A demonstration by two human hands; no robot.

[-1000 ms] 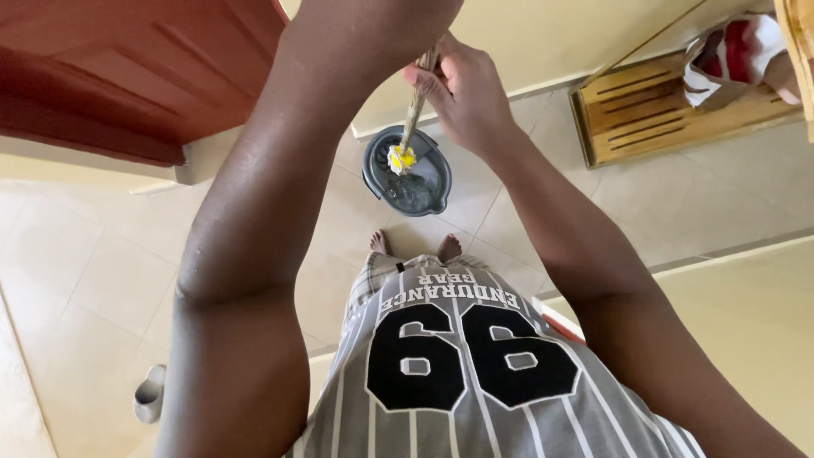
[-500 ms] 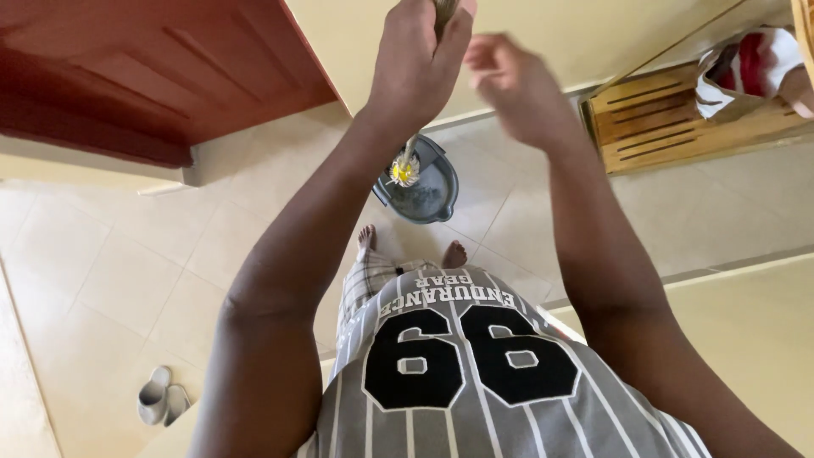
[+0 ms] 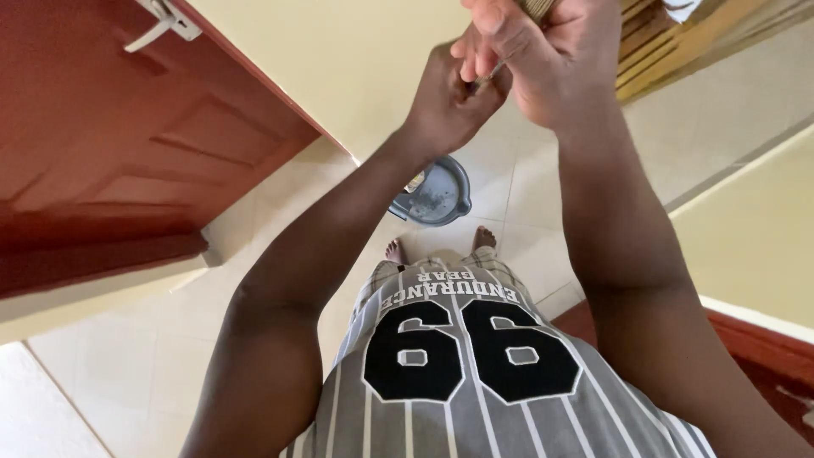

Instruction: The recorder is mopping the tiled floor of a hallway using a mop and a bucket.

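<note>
both hands up at 12 o'clock | left hand and right hand fingers wrapped tight on the mop handle, looks like | grey bucket on floor by feet | risk: bucket tips if the handle yanks sideways

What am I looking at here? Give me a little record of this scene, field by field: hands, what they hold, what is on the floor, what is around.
left hand: left hand, raised, closed around the mop handle
right hand: right hand, raised, gripping the mop handle just above the left
mop handle: mop handle, pale, mostly hidden by the hands
bucket: grey bucket on the tiled floor, ahead of the bare feet
door: red-brown door, at left
wall: cream wall
wooden rack: slatted wooden rack, upper right
clothing: grey striped jersey
</note>
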